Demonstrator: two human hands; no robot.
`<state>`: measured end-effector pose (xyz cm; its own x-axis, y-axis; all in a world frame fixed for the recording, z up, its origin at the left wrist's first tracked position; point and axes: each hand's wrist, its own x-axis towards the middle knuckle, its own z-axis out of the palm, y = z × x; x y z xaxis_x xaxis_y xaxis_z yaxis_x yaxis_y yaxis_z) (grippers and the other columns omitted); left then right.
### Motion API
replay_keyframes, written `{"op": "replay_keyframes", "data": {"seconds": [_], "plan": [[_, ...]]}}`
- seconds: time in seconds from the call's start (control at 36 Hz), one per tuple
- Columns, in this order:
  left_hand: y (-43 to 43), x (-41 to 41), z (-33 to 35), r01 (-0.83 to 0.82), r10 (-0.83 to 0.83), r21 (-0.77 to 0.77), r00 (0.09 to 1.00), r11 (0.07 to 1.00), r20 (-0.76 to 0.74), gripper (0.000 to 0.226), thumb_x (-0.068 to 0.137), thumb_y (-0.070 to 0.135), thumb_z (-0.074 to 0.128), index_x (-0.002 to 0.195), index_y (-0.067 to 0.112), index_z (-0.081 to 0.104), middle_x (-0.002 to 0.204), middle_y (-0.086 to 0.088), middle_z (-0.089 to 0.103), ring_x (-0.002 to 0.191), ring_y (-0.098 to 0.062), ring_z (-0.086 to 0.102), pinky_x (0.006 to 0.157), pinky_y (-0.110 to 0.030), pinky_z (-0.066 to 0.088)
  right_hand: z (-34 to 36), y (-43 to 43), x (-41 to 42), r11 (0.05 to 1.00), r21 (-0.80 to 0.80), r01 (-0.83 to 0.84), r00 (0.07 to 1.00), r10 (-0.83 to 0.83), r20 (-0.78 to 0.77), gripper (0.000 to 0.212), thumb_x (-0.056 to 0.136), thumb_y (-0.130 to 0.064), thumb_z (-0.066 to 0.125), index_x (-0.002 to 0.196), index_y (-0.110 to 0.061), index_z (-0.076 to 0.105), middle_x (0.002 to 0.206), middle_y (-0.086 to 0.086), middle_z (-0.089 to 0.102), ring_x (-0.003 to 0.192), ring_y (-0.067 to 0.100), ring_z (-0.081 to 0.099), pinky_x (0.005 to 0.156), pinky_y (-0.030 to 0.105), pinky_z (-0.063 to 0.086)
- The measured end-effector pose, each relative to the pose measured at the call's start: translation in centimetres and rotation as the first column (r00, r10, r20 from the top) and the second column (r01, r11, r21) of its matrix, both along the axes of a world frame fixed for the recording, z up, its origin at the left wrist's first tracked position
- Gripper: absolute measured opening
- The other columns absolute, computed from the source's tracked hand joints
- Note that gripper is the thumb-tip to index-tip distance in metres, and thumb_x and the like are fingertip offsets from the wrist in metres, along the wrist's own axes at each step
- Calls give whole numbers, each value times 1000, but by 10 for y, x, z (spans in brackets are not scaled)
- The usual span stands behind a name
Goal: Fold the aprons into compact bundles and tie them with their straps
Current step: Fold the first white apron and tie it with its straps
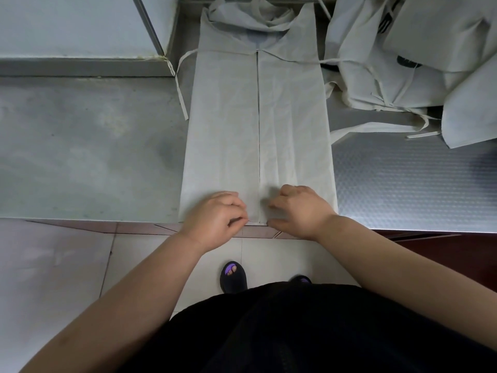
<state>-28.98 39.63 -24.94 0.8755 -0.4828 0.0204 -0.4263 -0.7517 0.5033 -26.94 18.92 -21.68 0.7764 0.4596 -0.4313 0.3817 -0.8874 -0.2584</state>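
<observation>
One apron [258,125], hem in left hand [215,216], right hand [301,211].

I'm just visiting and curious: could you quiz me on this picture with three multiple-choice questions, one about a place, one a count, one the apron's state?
1. Where is the pile of other aprons?
A. Right of the flat apron
B. Left of it
C. On the floor

2. How many hands hold the apron's near edge?
A. None
B. One
C. Two

3. How does the apron lie?
A. Rolled up
B. Sides folded in to the middle
C. Tied in a bundle

Answers: 1 A, the pile lies past its right edge. 2 C, left hand and right hand both pinch the hem. 3 B, the two flaps meet along its middle.
</observation>
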Motion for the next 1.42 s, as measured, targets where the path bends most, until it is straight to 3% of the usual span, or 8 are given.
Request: {"op": "replay_keyframes", "data": {"seconds": [0.17, 0.31, 0.56, 0.78, 0.92, 1.0, 1.11, 1.42], "plan": [[0, -3, 5, 46, -44, 99, 999, 994, -21, 27, 73, 39, 63, 83, 15, 71, 97, 1, 66, 88, -21, 63, 73, -30, 54, -1, -1, -2, 999, 31, 22, 1000, -22, -2, 53, 85, -53, 56, 130, -26, 52, 119, 3, 48, 116, 24, 46, 104, 28, 22], [-1, -11, -3, 70, -82, 292, 996, 954, 28, 76, 47, 30, 87, 116, 21, 56, 119, -2, 59, 107, -20, 51, 81, -36, 52, -6, -10, -6, 997, -76, -10, 999, 13, 45, 80, 80, -57, 61, 145, -29, 24, 145, 6, 23, 136, 25, 21, 113, 33, 13], [2, -9, -5, 140, -184, 229, 965, 963, 188, 54, 50, 0, 79, 102, 10, 69, 97, -3, 67, 80, -25, 64, 67, -28, 55, -3, -20, -14, 993, -66, -93, 994, 96, 44, 61, 93, -42, 49, 146, -18, 28, 153, 7, 19, 135, 25, 32, 112, 30, 17], [-5, 10, 21, -54, 104, 250, 976, 967, -190, 41, 88, 18, 53, 127, 25, 58, 136, 9, 46, 121, -15, 45, 92, -24, 39, 6, -15, -3, 999, -31, -13, 999, 14, 43, 27, 95, -25, 35, 97, -13, 58, 99, 5, 57, 87, 31, 56, 68, 32, 42], [2, 41, 31, -43, 141, 255, 914, 966, -381, 19, 92, 18, 49, 87, 11, 66, 100, -3, 60, 101, -23, 54, 88, -36, 42, 14, -11, 14, 992, -32, 122, 987, -124, -97, 34, 99, -27, 34, 65, -23, 31, 81, 2, 48, 80, 26, 48, 61, 30, 32], [6, 57, 40, -17, 171, 329, 878, 944, -446, 24, 97, 23, 44, 76, 16, 54, 77, 1, 52, 84, -23, 51, 71, -32, 39, 13, -8, 25, 986, -53, 159, 978, -165, -125, 27, 100, -26, 32, 75, -19, 37, 75, 0, 45, 78, 27, 47, 60, 31, 33], [8, 72, 43, 23, 177, 420, 885, 907, -431, 19, 98, 30, 43, 104, 22, 59, 79, 7, 49, 87, -19, 46, 70, -28, 34, 11, -7, 39, 980, -91, 179, 972, -191, -141, 18, 101, -24, 31, 87, -15, 39, 72, -2, 38, 79, 25, 45, 63, 31, 34], [-13, 90, 49, 73, 171, 689, 945, 721, -279, 21, 96, 37, 47, 110, 22, 54, 110, -3, 58, 98, -24, 52, 75, -28, 33, 5, 0, 56, 969, -179, 171, 972, -195, -130, 21, 99, -16, 36, 111, -11, 52, 91, 6, 48, 83, 24, 47, 68, 30, 38]]}}
